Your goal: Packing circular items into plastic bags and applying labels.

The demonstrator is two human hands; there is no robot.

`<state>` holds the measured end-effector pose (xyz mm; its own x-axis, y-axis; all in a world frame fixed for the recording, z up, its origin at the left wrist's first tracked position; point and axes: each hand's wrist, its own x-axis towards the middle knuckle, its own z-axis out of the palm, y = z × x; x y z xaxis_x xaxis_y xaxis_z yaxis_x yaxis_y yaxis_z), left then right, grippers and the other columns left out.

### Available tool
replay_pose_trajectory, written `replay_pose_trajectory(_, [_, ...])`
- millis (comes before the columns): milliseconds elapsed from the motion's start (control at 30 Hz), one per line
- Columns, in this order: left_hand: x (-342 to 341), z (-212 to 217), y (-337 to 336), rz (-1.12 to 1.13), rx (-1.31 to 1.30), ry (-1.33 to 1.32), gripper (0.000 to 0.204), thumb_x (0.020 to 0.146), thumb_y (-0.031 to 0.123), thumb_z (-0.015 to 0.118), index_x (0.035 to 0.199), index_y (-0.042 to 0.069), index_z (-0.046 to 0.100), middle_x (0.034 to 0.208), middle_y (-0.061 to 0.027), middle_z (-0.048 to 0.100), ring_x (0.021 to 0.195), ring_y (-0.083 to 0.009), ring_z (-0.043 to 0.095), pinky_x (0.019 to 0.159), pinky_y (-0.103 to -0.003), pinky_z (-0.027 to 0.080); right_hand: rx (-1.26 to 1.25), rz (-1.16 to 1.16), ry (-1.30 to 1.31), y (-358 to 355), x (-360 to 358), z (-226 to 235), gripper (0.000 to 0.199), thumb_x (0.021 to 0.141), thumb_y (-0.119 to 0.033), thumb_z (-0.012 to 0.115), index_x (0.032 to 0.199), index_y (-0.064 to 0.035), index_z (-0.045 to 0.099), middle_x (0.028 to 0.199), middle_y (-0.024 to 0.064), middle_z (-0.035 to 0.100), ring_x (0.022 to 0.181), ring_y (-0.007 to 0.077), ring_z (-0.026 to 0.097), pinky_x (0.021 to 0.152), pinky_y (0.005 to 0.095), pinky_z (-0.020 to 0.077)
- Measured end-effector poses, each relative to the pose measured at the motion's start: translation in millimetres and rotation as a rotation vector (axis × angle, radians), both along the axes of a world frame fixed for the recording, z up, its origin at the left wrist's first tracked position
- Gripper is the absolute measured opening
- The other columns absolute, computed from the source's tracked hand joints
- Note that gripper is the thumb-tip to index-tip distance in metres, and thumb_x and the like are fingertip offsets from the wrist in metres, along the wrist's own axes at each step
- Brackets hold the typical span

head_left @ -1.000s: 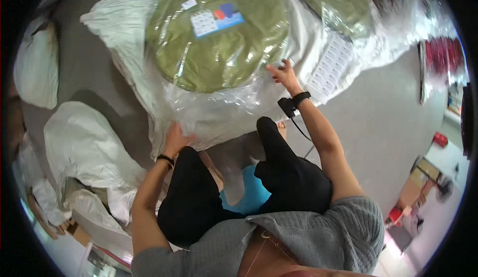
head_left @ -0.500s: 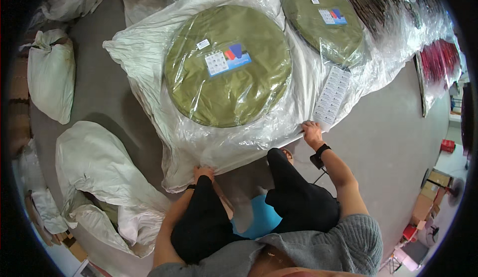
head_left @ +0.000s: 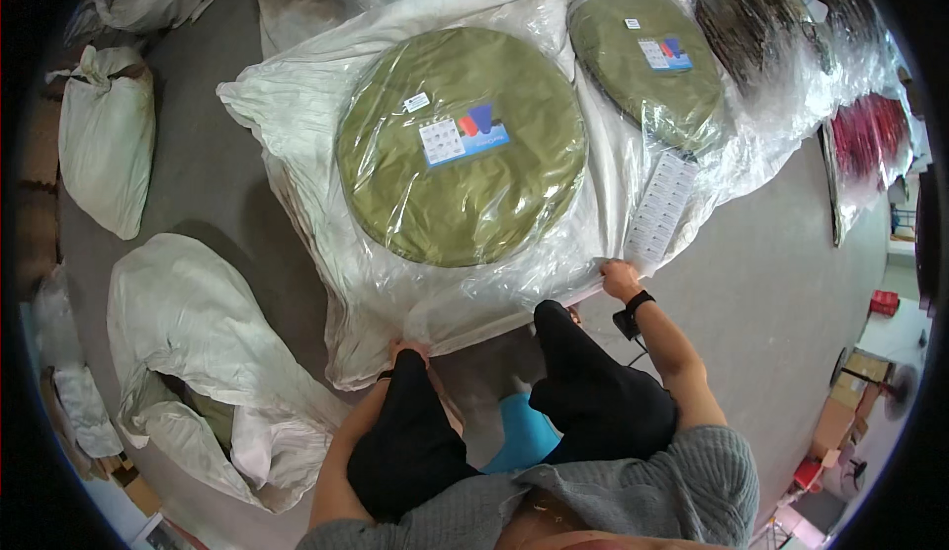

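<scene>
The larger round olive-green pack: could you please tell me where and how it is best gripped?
I would probably grip the larger round olive-green pack by its near rim, coming from the person's side with hands spread: it lies flat, and its curved edge faces the left hand and right hand.

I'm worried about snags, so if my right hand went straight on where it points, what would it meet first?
Probably the clear plastic over the white sheet, whose near edge your right hand seems to touch. Beyond it, toward upper left, lies the large green disc; depth is unclear.
</scene>
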<state>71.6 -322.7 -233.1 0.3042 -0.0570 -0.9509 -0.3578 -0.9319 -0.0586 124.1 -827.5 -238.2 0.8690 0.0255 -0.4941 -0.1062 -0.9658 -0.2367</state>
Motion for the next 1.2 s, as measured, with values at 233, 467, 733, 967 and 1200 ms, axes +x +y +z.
replay_pose_trajectory(233, [65.6,34.9,-84.3,-0.101,-0.096,0.225,0.065,0.072,0.047,0.047,0.128,0.016,0.037,0.125,-0.012,0.044,0.113,-0.0258,0.042,0.092,-0.049,0.03,1.057,-0.936,0.136,-35.0,53.7,81.5,0.047,0.076,-0.024,0.062,0.114,-0.0008,0.048,0.089,0.0061,0.058,0.077,0.0136,0.055,0.066,0.0261,0.045])
replay_pose_trajectory(467, [67.3,12.4,-40.8,0.395,-0.347,-0.971,0.046,0.07,0.025,0.058,0.114,0.013,0.051,0.134,-0.0213,0.025,0.12,-0.0393,0.029,0.086,-0.052,0.036,1.323,-0.935,0.04,10.1,63.6,-19.8,0.055,0.077,-0.039,0.061,0.117,-0.0028,0.048,0.1,0.0085,0.057,0.08,0.0163,0.055,0.067,0.0261,0.0441])
replay_pose_trajectory(733, [67.2,15.2,-45.3,0.453,-0.432,-0.629,0.06,0.069,0.017,0.058,0.126,0.016,0.037,0.139,-0.0226,-0.004,0.123,-0.0517,0.005,0.089,-0.062,0.028,1.573,-1.199,0.253,26.6,90.3,28.5,0.054,0.08,-0.045,0.054,0.113,-0.0028,0.051,0.105,0.0061,0.057,0.091,0.0174,0.055,0.079,0.0288,0.0435])
replay_pose_trajectory(967, [62.8,0.6,-21.4,0.406,-0.477,-0.572,0.087,0.06,0.019,0.069,0.134,0.022,0.024,0.138,-0.0263,-0.013,0.122,-0.0543,-0.001,0.095,-0.055,0.027,1.711,-1.325,0.231,58.8,113.3,50.2,0.044,0.078,-0.033,0.06,0.109,-0.0035,0.052,0.102,0.0064,0.058,0.089,0.0174,0.055,0.079,0.03,0.0444])
replay_pose_trajectory(1200, [69.6,27.1,-32.8,0.384,-0.32,-0.461,0.104,0.056,0.021,0.075,0.137,0.027,0.009,0.136,-0.03,-0.012,0.121,-0.0559,0.0,0.096,-0.052,0.028,1.708,-1.345,-0.215,38.3,159.4,119.8,0.025,0.076,-0.018,0.058,0.097,-0.0039,0.055,0.088,0.0068,0.06,0.077,0.0181,0.058,0.069,0.031,0.0484])
